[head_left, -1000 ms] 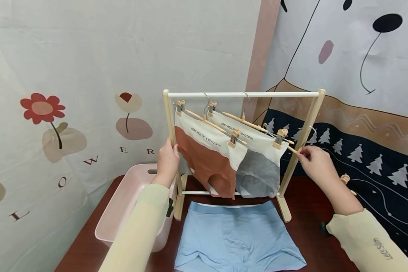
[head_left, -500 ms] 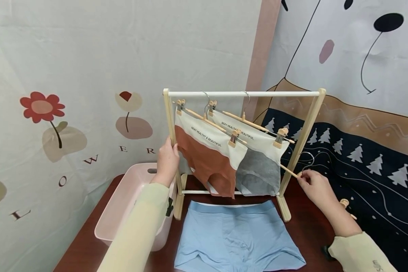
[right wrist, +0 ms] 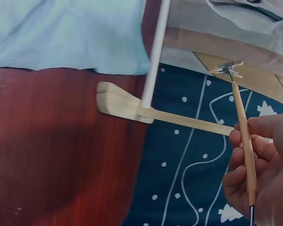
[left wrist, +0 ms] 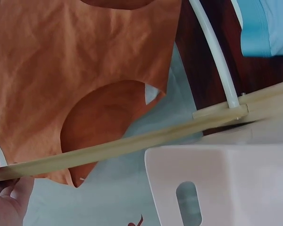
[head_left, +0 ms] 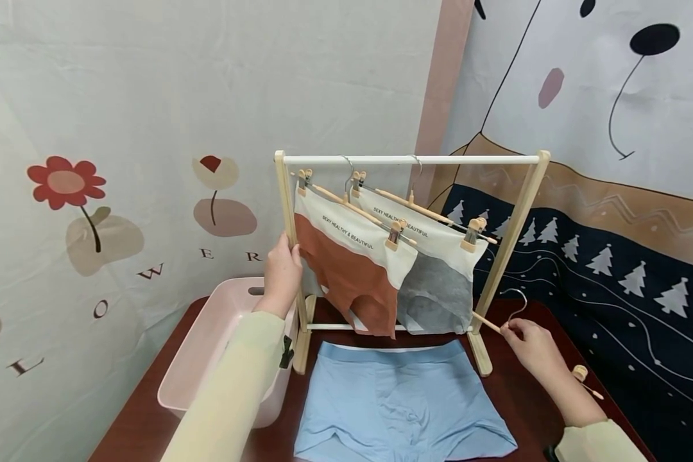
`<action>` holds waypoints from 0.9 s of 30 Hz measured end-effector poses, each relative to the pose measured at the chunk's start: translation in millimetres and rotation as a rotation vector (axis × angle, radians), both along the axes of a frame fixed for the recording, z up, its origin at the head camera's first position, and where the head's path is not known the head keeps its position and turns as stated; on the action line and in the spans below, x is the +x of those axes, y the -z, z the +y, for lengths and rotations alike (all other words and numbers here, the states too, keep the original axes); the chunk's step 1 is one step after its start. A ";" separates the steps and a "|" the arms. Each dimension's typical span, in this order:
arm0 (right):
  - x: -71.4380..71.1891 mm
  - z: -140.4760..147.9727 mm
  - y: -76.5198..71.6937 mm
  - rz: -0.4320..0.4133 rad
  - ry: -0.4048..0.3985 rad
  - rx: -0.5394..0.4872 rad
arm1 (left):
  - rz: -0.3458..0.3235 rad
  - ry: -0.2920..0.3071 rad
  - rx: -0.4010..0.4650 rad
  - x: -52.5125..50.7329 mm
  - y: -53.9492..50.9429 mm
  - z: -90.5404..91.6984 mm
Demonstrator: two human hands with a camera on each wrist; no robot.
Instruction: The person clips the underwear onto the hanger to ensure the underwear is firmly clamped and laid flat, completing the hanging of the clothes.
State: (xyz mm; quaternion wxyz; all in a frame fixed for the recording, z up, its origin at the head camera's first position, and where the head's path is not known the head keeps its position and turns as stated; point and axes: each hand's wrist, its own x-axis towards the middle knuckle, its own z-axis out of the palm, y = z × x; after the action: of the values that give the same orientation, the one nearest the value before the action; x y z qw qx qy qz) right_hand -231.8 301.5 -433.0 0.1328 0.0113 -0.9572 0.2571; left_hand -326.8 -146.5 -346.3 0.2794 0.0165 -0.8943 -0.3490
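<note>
My left hand [head_left: 282, 276] grips the left post of a small wooden garment rack [head_left: 410, 160]; its fingers also show in the left wrist view's corner. At the right, below rail height, my right hand [head_left: 534, 350] pinches the wooden bar of a clip hanger [right wrist: 243, 132]. That hanger's metal hook [head_left: 518, 301] points up, and a clip [right wrist: 229, 69] at its far end holds nothing. Two other clip hangers hang from the rail. One carries white-and-rust briefs [head_left: 352, 256], the other white-and-grey briefs [head_left: 439, 292]. Light blue boxer briefs [head_left: 404, 398] lie flat on the table before the rack.
A pink plastic basin [head_left: 193, 350] stands left of the rack, partly behind my left sleeve. The dark red table [head_left: 129, 420] ends near a dark printed cloth [head_left: 618, 321] on the right. A pale printed cloth [head_left: 150, 77] hangs behind.
My right hand has moved down beside the rack's right post with the hanger, drawing its hook lower and away from the post. My left hand stays on the left post.
</note>
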 end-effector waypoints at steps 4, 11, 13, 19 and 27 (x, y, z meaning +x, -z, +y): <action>5.3 -0.8 9.6 -0.029 -0.009 0.014 | -0.001 0.021 0.053 1.5 -0.6 0.4; 9.2 -6.8 20.5 -0.098 -0.035 0.017 | 0.025 0.068 0.254 11.1 -1.8 4.8; 9.2 -8.3 22.7 -0.114 -0.038 0.019 | 0.072 0.066 0.297 15.8 0.6 7.2; 9.1 -10.0 29.2 -0.149 -0.055 0.048 | 0.279 0.034 0.344 34.0 17.7 13.3; 10.4 -20.7 40.8 -0.156 -0.101 0.074 | 0.262 0.198 0.291 76.7 60.2 31.4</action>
State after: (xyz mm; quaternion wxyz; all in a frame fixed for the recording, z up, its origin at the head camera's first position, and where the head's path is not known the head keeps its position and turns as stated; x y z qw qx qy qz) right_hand -221.3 280.8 -473.7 0.0442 0.0441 -0.9716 0.2281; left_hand -250.1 -115.2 -406.4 0.3524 -0.0767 -0.7879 -0.4991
